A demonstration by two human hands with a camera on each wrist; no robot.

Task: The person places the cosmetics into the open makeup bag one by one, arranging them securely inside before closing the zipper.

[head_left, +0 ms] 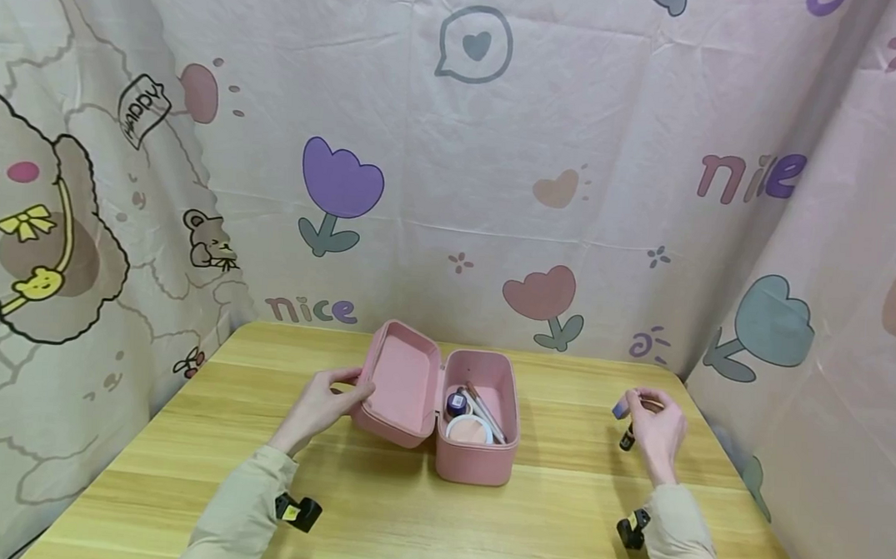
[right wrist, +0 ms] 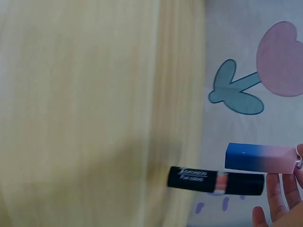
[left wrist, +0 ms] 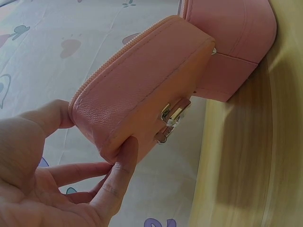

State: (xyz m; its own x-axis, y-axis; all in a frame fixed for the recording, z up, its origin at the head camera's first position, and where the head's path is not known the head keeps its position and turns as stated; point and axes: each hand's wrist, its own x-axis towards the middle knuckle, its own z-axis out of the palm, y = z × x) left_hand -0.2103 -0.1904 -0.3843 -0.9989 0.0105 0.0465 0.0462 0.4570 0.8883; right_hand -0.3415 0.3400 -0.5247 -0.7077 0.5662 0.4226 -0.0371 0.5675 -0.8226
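A pink cosmetic case (head_left: 477,464) stands open, its zippered lid (left wrist: 137,90) swung out to the left. My left hand (head_left: 326,403) holds that lid by its outer end, thumb on one side and fingers on the other. Inside the case are a round powder compact (head_left: 469,430), a small dark-capped bottle (head_left: 456,403) and slim brushes (head_left: 490,415). Over the table's right side, my right hand (head_left: 659,430) pinches one end of a square lipstick tube (right wrist: 258,158), blue fading to pink. Beside it, a black lipstick (right wrist: 194,180) with a pink band stands upright on the table.
The wooden table (head_left: 558,518) ends at a printed curtain (head_left: 437,187) behind and on both sides. Metal fittings (left wrist: 173,116) show on the lid's outside. A black wrist camera (head_left: 298,512) sits on each sleeve.
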